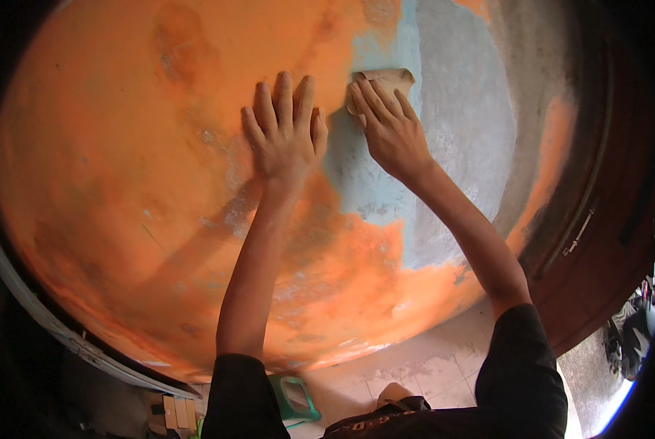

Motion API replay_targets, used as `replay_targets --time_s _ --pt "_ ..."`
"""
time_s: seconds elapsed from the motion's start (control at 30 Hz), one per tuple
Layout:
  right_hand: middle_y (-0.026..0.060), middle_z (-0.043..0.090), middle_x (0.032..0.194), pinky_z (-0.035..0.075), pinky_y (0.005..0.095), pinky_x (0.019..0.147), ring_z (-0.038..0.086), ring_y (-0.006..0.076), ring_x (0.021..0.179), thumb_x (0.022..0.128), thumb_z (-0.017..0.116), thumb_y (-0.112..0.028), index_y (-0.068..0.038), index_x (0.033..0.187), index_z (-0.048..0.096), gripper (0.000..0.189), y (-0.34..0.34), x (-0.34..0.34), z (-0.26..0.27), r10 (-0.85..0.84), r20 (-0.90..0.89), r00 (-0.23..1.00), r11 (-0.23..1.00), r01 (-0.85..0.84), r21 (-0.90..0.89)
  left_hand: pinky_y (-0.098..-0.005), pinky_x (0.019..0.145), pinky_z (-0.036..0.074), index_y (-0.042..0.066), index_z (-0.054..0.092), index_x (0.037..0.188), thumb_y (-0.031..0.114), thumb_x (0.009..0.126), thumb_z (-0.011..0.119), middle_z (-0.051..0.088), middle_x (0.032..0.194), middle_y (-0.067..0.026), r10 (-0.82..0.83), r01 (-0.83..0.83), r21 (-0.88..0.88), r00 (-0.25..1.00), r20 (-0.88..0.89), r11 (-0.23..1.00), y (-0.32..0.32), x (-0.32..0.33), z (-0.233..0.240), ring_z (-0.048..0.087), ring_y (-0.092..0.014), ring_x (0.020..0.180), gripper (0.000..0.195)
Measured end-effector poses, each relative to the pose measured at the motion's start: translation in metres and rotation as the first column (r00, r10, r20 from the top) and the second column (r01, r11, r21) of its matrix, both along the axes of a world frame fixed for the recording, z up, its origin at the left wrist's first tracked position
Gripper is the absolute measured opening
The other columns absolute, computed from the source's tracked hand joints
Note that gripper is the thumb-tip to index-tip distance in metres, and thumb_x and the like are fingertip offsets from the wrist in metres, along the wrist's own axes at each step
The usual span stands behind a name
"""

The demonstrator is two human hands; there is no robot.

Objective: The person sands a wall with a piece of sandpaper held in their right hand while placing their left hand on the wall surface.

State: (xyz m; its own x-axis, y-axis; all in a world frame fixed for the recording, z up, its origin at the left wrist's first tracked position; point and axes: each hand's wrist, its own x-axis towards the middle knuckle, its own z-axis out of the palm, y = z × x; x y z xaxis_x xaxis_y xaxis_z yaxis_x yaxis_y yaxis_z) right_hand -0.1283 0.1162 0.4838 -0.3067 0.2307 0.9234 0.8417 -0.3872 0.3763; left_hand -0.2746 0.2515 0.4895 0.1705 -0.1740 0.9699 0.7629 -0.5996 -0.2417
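Note:
A large curved panel, mostly orange with grey and pale blue patches, fills the view before me. My left hand lies flat on its orange part, fingers spread, holding nothing. To the right, my right hand presses a tan sheet of sandpaper against the panel, over the pale blue patch near the orange edge. The sheet's top edge is curled, and part of it is hidden under my fingers. A wide grey area lies just right of that hand.
A dark red panel curves along the right. Below are a tiled floor, a green plastic stool and a cardboard box. A pale curved rim runs along the lower left. Dark objects stand at the far right.

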Motion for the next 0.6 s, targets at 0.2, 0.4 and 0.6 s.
replay_targets --time_s 0.2,0.4,0.6 --pt "0.0186 0.052 0.151 0.046 0.0479 0.107 0.051 0.0318 0.139 0.101 0.054 -0.016 -0.002 0.147 0.051 0.049 0.011 0.017 0.093 -0.078 0.080 0.994 0.987 0.065 0.150 -0.0589 0.116 0.025 0.027 0.054 0.150 0.044 0.100 0.054 0.047 0.158 -0.0056 -0.012 0.011 0.043 1.000 0.018 0.999 -0.002 0.010 0.002 0.041 -0.036 0.144 0.052" --pt "0.0136 0.047 0.158 0.044 0.0486 0.112 0.047 0.0294 0.145 0.103 0.050 -0.015 -0.005 0.153 0.045 0.051 0.003 -0.002 -0.001 -0.034 -0.074 0.997 0.999 0.032 -0.025 -0.0593 0.117 0.025 0.032 0.054 0.150 0.045 0.099 0.053 0.047 0.157 -0.0027 0.046 -0.046 0.013 0.999 0.014 0.999 0.001 0.002 0.003 0.040 -0.035 0.145 0.052" --pt "0.0161 0.056 0.147 0.048 0.0476 0.105 0.052 0.0302 0.138 0.101 0.055 -0.015 -0.001 0.141 0.055 0.043 0.007 0.005 0.076 -0.025 0.063 0.998 0.992 0.016 0.128 -0.0582 0.117 0.024 0.032 0.052 0.151 0.045 0.101 0.051 0.044 0.160 -0.0025 0.033 -0.033 -0.005 0.999 0.007 0.999 -0.002 0.005 0.003 0.038 -0.034 0.146 0.051"
